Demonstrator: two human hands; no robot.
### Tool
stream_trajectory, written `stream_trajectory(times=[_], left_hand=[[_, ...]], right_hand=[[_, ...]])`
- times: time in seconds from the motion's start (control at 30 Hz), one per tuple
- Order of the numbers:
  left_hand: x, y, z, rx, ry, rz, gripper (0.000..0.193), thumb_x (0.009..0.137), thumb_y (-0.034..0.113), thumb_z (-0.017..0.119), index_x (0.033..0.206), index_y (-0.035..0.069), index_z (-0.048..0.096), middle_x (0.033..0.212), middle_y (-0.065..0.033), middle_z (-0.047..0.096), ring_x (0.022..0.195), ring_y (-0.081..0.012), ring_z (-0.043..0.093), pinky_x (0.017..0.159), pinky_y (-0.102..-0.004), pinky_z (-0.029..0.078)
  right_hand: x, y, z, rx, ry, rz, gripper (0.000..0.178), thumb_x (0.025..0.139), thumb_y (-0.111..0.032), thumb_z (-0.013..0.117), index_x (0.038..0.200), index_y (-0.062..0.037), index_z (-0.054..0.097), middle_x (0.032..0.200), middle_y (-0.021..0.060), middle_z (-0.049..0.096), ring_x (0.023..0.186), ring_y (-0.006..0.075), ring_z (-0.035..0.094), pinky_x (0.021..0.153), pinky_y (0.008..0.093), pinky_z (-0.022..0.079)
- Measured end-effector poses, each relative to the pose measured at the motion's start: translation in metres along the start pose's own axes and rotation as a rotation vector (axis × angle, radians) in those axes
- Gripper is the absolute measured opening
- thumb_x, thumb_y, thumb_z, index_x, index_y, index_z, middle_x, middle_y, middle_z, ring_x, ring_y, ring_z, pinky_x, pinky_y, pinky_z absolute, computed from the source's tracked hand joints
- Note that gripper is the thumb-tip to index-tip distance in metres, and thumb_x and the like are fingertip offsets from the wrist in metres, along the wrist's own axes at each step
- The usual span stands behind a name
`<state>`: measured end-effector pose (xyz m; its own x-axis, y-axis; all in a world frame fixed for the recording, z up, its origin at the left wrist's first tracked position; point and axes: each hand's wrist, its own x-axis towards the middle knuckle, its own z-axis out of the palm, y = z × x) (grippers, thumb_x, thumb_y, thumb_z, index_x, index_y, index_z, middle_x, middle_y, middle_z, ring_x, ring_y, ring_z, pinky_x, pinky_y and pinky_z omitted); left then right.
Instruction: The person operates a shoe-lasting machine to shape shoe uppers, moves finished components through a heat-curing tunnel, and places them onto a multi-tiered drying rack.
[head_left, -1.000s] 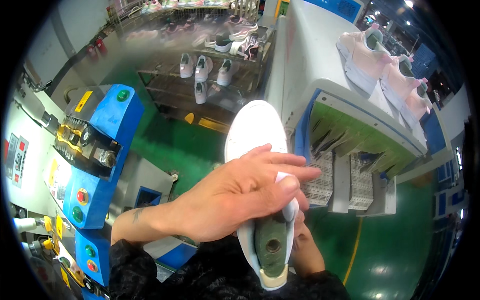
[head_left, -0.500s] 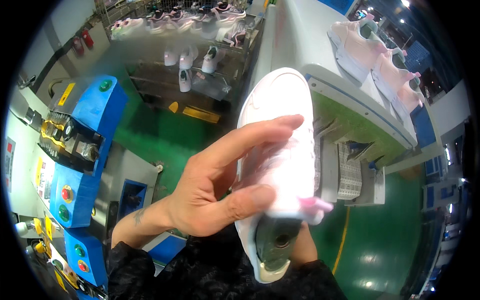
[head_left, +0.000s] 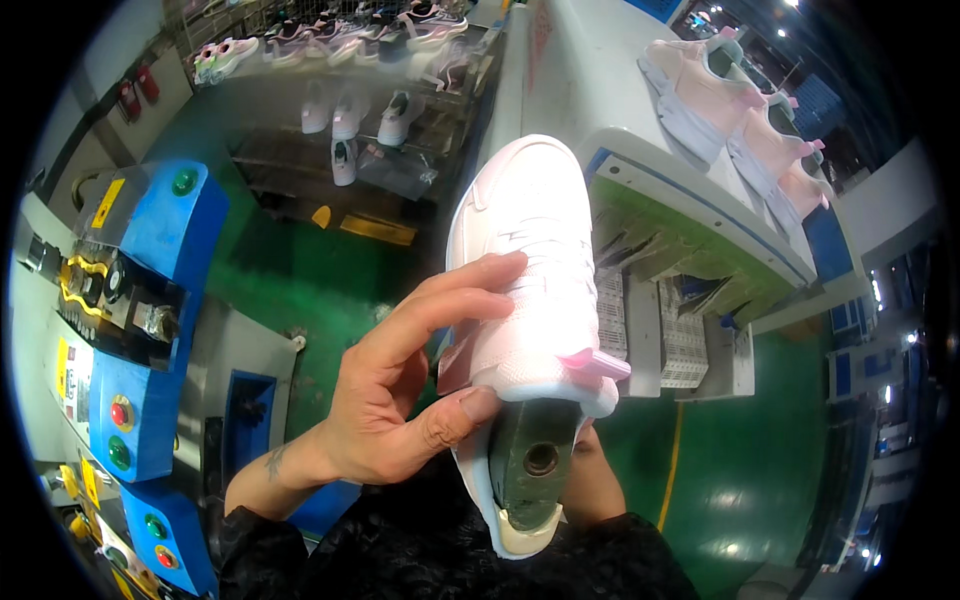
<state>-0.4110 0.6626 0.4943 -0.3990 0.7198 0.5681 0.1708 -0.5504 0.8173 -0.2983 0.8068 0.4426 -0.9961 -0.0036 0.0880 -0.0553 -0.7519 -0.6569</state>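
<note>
A white low-top sneaker w/ pale pink heel tab [head_left: 535, 290], mounted on a dark green shoe last [head_left: 530, 455], is held up in mid-air at frame centre, toe pointing away from the body, above the green floor [head_left: 740, 470]. The left hand [head_left: 400, 400] is wrapped round the shoe's side & upper: fingers [head_left: 460, 295] laid across the laces, thumb [head_left: 460, 415] pressed under the heel edge, so the grip is closed on the sneaker, prob. to steady it for turning/inspection. The right hand [head_left: 590, 485] is mostly hidden behind the last & heel; it appears to support the last from below, but whether that grip is clenched cannot be told. The last's flat end, w/ a round hole, faces the camera, which suggests the shoe is tilted toe-up so the upper can be seen. To the left, a blue & grey machine w/ red and green buttons [head_left: 140, 300] is seen. To the right, more pink-white sneakers [head_left: 720, 100] are lined on a pale grey machine top [head_left: 590, 90], apart from the held shoe. Further shoes on a dark rack [head_left: 350, 120] are seen at the top.
</note>
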Motion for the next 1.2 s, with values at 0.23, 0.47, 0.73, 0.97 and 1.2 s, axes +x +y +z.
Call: stream_trajectory(times=[0.23, 0.47, 0.73, 0.97, 1.2], left_hand=[[0.037, 0.049, -0.015, 0.492, -0.171, 0.037, 0.054, 0.081, 0.041, 0.064, 0.119, 0.003, 0.055, 0.123, -0.0147, 0.058, 0.126, -0.0338, 0.044, 0.102, -0.0448, 0.026], [0.014, 0.035, -0.034, 0.248, 0.361, 0.093, 0.055, 0.096, 0.049, 0.034, 0.065, 0.009, 0.056, 0.067, -0.0029, 0.059, 0.080, -0.0210, 0.052, 0.101, -0.0426, 0.028], [0.005, 0.021, -0.067, 0.108, 0.672, 0.088, 0.054, 0.097, 0.047, 0.032, 0.064, 0.010, 0.054, 0.065, -0.0030, 0.057, 0.079, -0.0213, 0.052, 0.102, -0.0435, 0.027], [0.006, 0.021, -0.093, 0.058, 0.690, 0.071, 0.054, 0.098, 0.046, 0.030, 0.063, 0.011, 0.053, 0.064, -0.0031, 0.056, 0.078, -0.0216, 0.051, 0.103, -0.0443, 0.027], [0.019, 0.003, -0.085, -0.019, 0.642, 0.051, 0.055, 0.098, 0.045, 0.028, 0.062, 0.011, 0.051, 0.063, -0.0032, 0.055, 0.078, -0.0218, 0.051, 0.104, -0.0451, 0.027]], right_hand=[[0.004, -0.005, 0.015, -0.425, 0.086, 0.077, 0.088, 0.076, -0.044, 0.067, 0.140, 0.0017, 0.028, 0.131, 0.0114, 0.045, 0.120, 0.0199, 0.046, 0.102, 0.0343, 0.037], [0.026, -0.071, 0.069, -0.997, 0.486, -0.034, 0.049, 0.083, -0.013, 0.068, 0.127, -0.0024, 0.049, 0.116, 0.0060, 0.054, 0.106, 0.0148, 0.052, 0.087, 0.0273, 0.045], [0.106, -0.287, -0.014, -1.764, 1.237, -1.130, 0.072, 0.069, -0.033, 0.075, 0.123, 0.0029, 0.045, 0.112, 0.0234, 0.057, 0.094, 0.0334, 0.062, 0.086, 0.0383, 0.049], [0.099, -0.283, 0.012, -1.451, 1.104, -0.937, 0.042, 0.066, -0.032, 0.072, 0.089, 0.0026, 0.066, 0.079, 0.0168, 0.068, 0.079, 0.0267, 0.067, 0.071, 0.0335, 0.051], [-0.016, -0.211, 0.006, 0.010, 0.642, -0.742, 0.037, 0.083, -0.023, 0.057, 0.108, 0.0047, 0.058, 0.098, 0.0149, 0.066, 0.086, 0.0225, 0.065, 0.079, 0.0327, 0.054]])
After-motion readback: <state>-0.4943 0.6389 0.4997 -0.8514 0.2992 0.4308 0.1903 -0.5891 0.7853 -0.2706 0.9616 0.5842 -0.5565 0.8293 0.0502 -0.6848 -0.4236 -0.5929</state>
